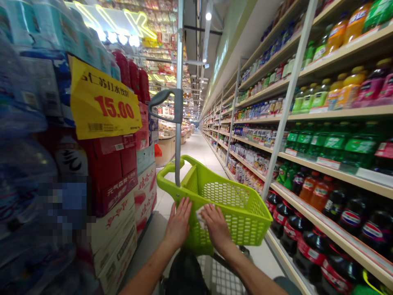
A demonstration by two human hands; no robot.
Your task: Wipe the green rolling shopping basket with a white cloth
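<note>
A lime-green shopping basket cart (pixel 211 213) stands in the aisle in front of me, its side turned towards me. My left hand (pixel 181 219) lies flat against its side below the rim, fingers stretched upward. My right hand (pixel 215 225) presses a crumpled white cloth or tissue (pixel 202 217) against the same side, further right. Above the basket rises a metal pole (pixel 178 143) with a grey handle (pixel 172 105). Behind the perforated walls, the part of the basket's inside that shows holds nothing I can see.
Drink shelves (pixel 331 162) line the right side, close to the basket. Stacked drink cartons (pixel 118 221) stand close on the left, bearing a yellow price sign (pixel 106 100). The tiled aisle floor (pixel 201 149) runs ahead. Under the basket is a wire frame (pixel 224 276).
</note>
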